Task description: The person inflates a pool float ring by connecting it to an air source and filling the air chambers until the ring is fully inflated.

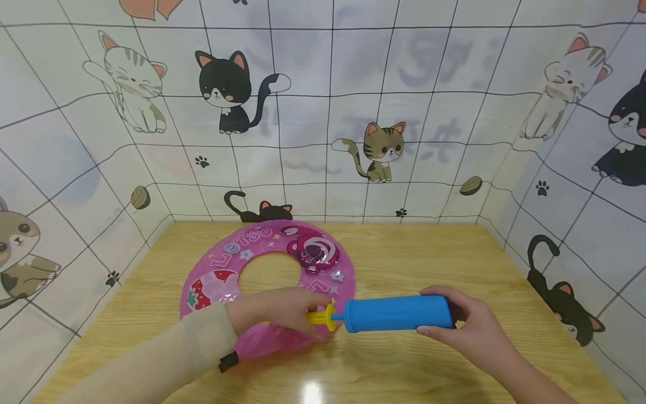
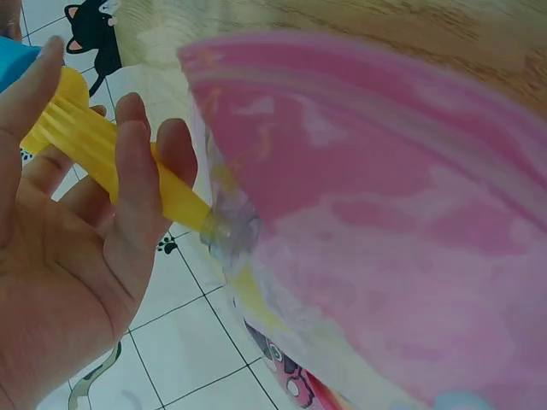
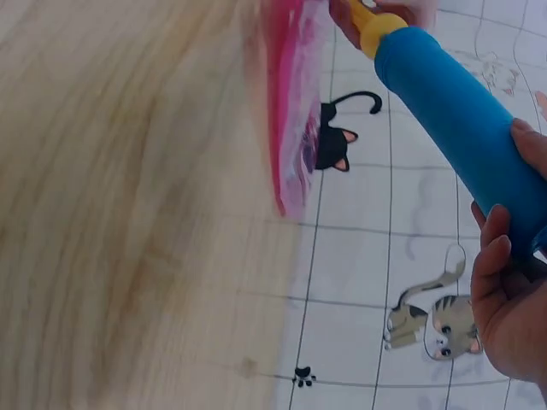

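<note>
A pink swim ring [image 1: 207, 269] printed with a bear and strawberries lies over the left part of the table. A blue hand pump [image 1: 398, 314] with a yellow end piece is held level over the table at the ring's right side. My left hand [image 1: 292, 308] holds the yellow end piece [image 2: 94, 141] between thumb and fingers. Its narrow tip meets the ring's clear valve [image 2: 231, 229] in the left wrist view. At the pump's other end, my right hand [image 1: 471, 325] grips the blue barrel [image 3: 466, 120], with thumb and fingers on opposite sides.
The wooden table [image 1: 429, 258] reaches back to a wall covering [image 1: 313, 112] with a grid and cartoon cats, which also runs along both sides. A small black piece [image 1: 229, 362] shows below the left wrist at the ring's near edge.
</note>
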Action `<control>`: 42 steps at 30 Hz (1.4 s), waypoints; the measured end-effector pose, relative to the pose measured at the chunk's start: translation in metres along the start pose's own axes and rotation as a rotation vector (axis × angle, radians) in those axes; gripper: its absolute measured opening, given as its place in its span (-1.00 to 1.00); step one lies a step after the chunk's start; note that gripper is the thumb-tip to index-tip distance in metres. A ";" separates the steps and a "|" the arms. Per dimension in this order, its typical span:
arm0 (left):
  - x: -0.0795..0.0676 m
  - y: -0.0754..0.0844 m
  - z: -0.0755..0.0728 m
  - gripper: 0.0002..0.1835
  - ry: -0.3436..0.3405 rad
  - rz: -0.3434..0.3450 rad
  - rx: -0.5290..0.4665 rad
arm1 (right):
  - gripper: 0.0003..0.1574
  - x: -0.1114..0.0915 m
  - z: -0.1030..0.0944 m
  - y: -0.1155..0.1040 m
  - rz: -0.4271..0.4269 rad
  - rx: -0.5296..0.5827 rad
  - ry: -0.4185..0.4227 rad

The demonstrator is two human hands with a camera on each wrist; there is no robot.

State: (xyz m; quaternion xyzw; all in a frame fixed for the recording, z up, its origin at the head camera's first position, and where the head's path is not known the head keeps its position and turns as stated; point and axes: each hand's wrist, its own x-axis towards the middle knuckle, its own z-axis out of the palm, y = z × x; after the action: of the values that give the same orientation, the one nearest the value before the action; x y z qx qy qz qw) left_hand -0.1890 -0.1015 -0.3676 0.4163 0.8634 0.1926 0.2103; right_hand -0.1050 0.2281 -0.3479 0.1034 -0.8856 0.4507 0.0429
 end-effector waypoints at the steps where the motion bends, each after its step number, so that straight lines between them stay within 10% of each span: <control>1: 0.001 0.001 0.000 -0.57 0.006 -0.003 -0.009 | -0.31 0.000 0.003 -0.001 0.006 0.011 0.001; 12: 0.010 0.006 0.003 -0.63 0.013 -0.006 -0.031 | -0.32 -0.004 0.019 -0.003 0.034 0.003 0.007; 29: 0.001 -0.002 0.001 -0.80 -0.032 -0.041 0.027 | -0.25 -0.017 -0.048 0.007 -0.008 -0.210 0.046; 42: -0.006 -0.006 -0.001 -0.55 -0.028 -0.093 -0.066 | -0.23 -0.024 -0.081 0.008 0.002 -0.322 0.087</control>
State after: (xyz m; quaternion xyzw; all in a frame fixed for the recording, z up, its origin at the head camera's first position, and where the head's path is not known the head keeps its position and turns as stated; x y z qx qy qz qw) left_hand -0.1900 -0.1099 -0.3688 0.3713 0.8719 0.2052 0.2447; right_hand -0.0849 0.3015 -0.3109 0.0746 -0.9438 0.3071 0.0965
